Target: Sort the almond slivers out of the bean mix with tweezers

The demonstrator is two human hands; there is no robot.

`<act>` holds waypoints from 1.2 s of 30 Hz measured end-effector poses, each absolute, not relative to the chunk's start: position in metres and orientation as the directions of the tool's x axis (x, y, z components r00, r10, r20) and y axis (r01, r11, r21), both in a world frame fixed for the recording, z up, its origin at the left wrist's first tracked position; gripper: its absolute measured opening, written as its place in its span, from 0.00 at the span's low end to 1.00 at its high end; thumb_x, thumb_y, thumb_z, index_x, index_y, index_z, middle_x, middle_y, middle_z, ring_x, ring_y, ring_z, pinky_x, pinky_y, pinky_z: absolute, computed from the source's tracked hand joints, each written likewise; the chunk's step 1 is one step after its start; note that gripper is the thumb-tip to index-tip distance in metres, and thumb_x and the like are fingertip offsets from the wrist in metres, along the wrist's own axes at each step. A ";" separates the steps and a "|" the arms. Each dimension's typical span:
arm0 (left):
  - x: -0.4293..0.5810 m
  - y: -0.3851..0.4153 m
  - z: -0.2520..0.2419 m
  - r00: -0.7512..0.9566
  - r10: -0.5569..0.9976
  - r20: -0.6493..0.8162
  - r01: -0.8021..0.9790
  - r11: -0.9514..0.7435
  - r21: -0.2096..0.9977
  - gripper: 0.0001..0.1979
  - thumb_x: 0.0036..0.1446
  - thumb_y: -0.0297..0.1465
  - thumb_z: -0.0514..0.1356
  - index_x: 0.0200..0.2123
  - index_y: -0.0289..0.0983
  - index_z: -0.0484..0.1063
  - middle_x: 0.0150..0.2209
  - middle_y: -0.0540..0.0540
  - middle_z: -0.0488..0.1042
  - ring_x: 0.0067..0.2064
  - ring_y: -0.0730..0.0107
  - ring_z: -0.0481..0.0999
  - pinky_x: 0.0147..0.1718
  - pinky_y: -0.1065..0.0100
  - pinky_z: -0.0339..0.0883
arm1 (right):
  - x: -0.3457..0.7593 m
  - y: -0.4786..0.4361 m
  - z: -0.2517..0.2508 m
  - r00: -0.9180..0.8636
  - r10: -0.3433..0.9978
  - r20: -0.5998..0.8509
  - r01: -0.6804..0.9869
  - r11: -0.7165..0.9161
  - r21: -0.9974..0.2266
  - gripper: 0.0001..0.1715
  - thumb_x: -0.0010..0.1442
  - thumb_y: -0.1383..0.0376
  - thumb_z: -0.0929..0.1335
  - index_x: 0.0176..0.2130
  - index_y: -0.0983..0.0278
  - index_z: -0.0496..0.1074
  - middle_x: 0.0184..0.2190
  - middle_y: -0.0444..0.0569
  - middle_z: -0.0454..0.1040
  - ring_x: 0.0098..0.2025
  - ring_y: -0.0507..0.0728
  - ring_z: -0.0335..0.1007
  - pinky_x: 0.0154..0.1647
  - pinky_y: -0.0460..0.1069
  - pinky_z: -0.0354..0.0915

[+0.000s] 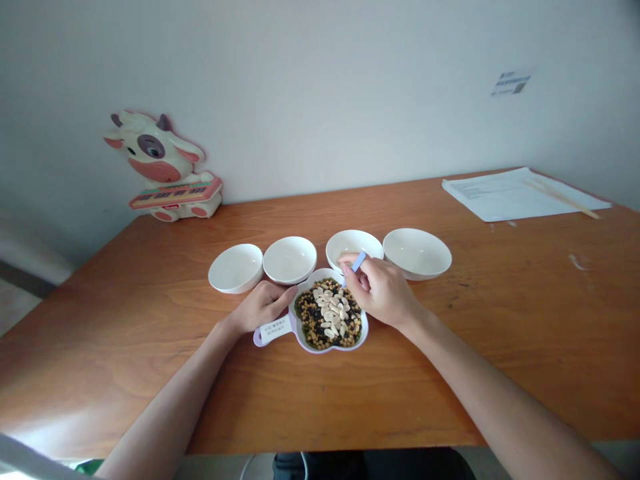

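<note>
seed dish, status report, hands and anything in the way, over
Left hand at the rim of the seed dish. Right hand gripping blue utensil. Dish loaded, pale seeds on top. Four white bowls crowding its far side.

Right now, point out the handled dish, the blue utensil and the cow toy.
handled dish (299, 336): head view, near-left part of its rim wall
blue utensil (359, 261): head view, the end standing out above the right hand (380, 287)
cow toy (163, 171): head view, pink muzzle

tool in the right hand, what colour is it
The tool is light blue, seen in the head view.
</note>
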State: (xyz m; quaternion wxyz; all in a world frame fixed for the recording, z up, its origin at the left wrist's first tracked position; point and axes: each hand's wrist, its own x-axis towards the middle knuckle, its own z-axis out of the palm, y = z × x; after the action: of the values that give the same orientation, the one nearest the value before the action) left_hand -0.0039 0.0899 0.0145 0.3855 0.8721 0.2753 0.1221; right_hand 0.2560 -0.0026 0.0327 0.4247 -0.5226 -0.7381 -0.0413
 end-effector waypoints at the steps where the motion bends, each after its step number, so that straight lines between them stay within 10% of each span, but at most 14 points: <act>1: -0.004 0.090 0.014 0.816 0.577 0.003 0.387 -0.550 0.740 0.30 0.73 0.43 0.46 0.19 0.34 0.59 0.18 0.50 0.62 0.21 0.78 0.57 0.19 0.74 0.53 | 0.255 -0.003 0.034 -0.092 0.737 0.669 0.819 0.438 -0.370 0.12 0.70 0.64 0.61 0.42 0.63 0.73 0.24 0.45 0.76 0.24 0.52 0.67 0.29 0.49 0.63; 36: -0.004 0.089 0.015 0.806 0.592 -0.002 0.407 -0.552 0.727 0.31 0.72 0.45 0.45 0.17 0.35 0.56 0.16 0.50 0.60 0.19 0.79 0.53 0.18 0.74 0.47 | 0.250 -0.003 0.026 -0.051 0.764 0.643 0.894 0.322 -0.311 0.20 0.71 0.53 0.65 0.32 0.64 0.70 0.23 0.48 0.77 0.23 0.55 0.68 0.29 0.50 0.61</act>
State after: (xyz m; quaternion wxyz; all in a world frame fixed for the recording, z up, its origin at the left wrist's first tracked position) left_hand -0.0040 0.0891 0.0147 0.3767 0.8724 0.2863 0.1223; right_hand 0.2501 -0.0033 0.0263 0.3779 -0.5759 -0.7198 -0.0862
